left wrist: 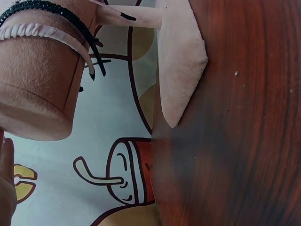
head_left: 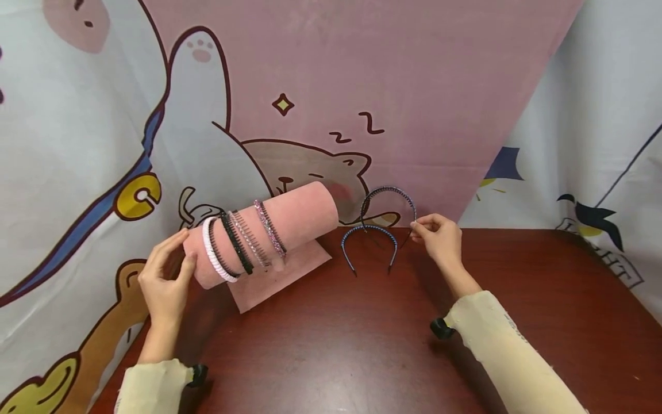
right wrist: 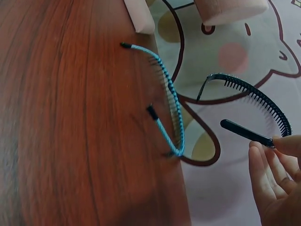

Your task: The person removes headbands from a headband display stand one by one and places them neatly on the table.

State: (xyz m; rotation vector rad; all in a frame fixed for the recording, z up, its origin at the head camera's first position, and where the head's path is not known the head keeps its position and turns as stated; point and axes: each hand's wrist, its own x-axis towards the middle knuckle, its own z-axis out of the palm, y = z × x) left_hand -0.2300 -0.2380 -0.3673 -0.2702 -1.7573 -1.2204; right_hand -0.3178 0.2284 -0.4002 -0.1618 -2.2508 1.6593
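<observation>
A pink velvety headband stand point(head_left: 305, 214) has a thick horizontal roll on a short post and flat base point(head_left: 253, 296). My left hand point(head_left: 166, 282) holds the roll's near left end between thumb and fingers. Around the roll sit a white pleated headband point(head_left: 211, 253), a black one point(head_left: 235, 244), a silvery toothed one point(head_left: 249, 237) and a pink glittery one point(head_left: 268, 225). My right hand point(head_left: 439, 240) pinches one end of a dark toothed headband point(right wrist: 263, 96), raised right of the stand. Below it, a blue wrapped headband point(right wrist: 175, 106) lies on the table.
The dark red wooden table point(head_left: 331, 356) runs back to a cartoon-printed cloth point(head_left: 439, 103). The cloth also hangs along the left and right sides. The stand's base rests on the table, left of the blue headband.
</observation>
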